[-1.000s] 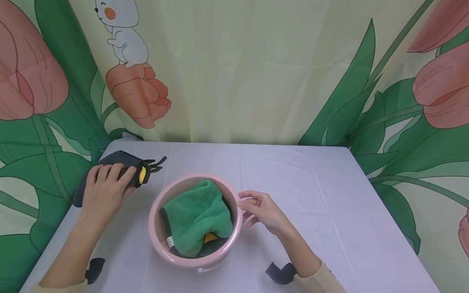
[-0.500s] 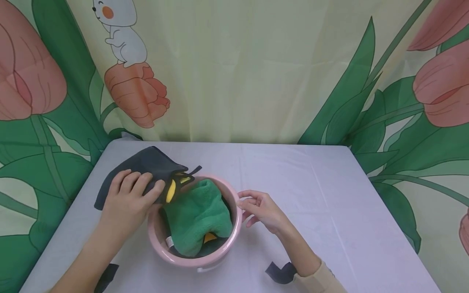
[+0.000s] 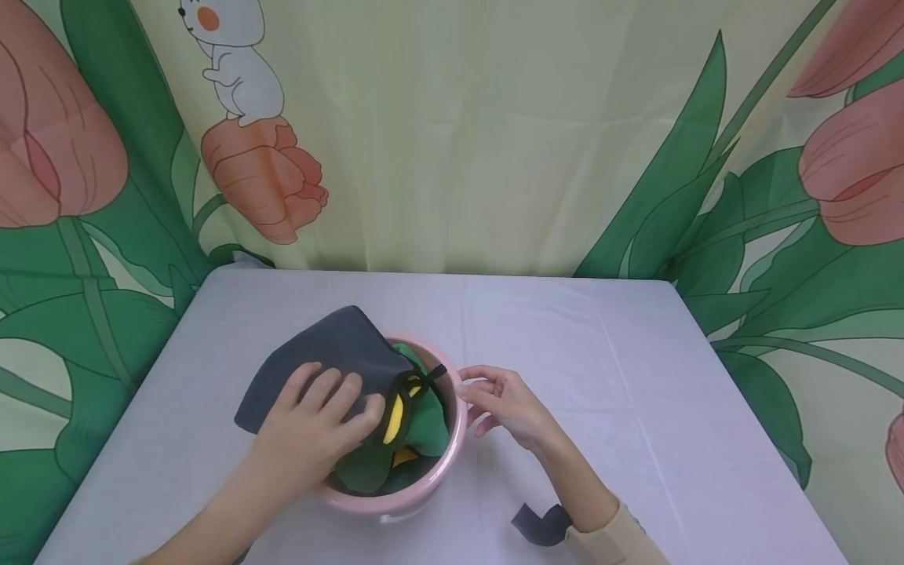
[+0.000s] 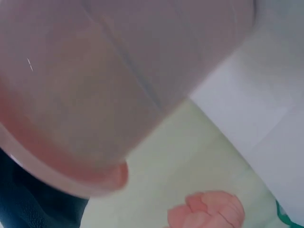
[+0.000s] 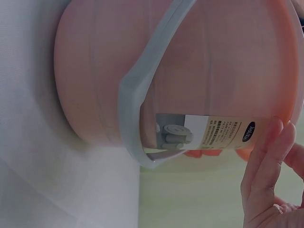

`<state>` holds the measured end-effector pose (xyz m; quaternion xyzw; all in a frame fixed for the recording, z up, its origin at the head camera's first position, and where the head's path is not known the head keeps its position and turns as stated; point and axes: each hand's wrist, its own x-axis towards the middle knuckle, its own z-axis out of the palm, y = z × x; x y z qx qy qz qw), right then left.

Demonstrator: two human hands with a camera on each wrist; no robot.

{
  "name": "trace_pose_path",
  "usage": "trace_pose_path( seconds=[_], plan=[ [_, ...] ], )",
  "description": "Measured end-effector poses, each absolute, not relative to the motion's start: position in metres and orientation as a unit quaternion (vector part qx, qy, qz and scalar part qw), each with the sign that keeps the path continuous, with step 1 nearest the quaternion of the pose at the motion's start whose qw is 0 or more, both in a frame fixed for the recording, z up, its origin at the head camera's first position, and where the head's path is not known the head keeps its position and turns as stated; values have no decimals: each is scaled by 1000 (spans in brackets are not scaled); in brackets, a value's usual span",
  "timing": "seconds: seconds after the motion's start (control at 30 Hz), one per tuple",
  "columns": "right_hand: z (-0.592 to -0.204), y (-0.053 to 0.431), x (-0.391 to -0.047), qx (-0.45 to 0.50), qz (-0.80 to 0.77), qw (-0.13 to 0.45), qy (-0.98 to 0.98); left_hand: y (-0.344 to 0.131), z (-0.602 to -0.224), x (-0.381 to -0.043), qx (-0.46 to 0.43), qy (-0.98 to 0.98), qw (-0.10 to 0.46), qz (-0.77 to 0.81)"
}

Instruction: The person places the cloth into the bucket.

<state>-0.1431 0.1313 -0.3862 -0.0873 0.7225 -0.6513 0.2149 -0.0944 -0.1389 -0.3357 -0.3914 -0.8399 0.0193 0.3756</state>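
A pink bucket [image 3: 462,431] stands on the table, with a green fleecy cloth [image 3: 429,424] inside, partly hidden. My left hand [image 3: 311,431] grips a dark grey cloth pouch [image 3: 346,345] from its near side and holds it over the bucket's left part. Black cords and a yellow patch [image 3: 394,418] show at the pouch's right end. In the left wrist view, dark cloth [image 4: 38,199] shows beyond the bucket rim [image 4: 61,183]. With fairly straight fingers, my right hand [image 3: 504,408] touches the bucket's right side at the rim; the right wrist view shows fingertips [image 5: 273,130] against the outer wall.
A white cloth covers the table [image 3: 636,439]. The bucket's pale handle [image 5: 130,99] hangs down its near side, beside a printed label [image 5: 218,133]. Near my right sleeve lies a dark strap [image 3: 542,526]. A printed curtain [image 3: 459,141] hangs behind the table.
My left hand has carried the dark pouch rightward from the table's left side to over the bucket, covering much of the green cloth. My right hand has stayed at the rim.
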Motion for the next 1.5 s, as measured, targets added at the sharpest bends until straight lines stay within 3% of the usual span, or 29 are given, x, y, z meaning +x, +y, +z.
trace_pose_path(
  seconds=[0.37, 1.03, 1.5],
  plan=[
    [-387, 131, -143, -85, -641, 210, 734, -118, -350, -86, -410, -839, 357, -11],
    [-388, 130, -144, -86, -644, 208, 732, -110, -366, -108, -428, -901, 76, 11],
    [-387, 130, -143, -88, -644, 207, 731, -111, -373, -124, -431, -893, -109, -73]
  ],
)
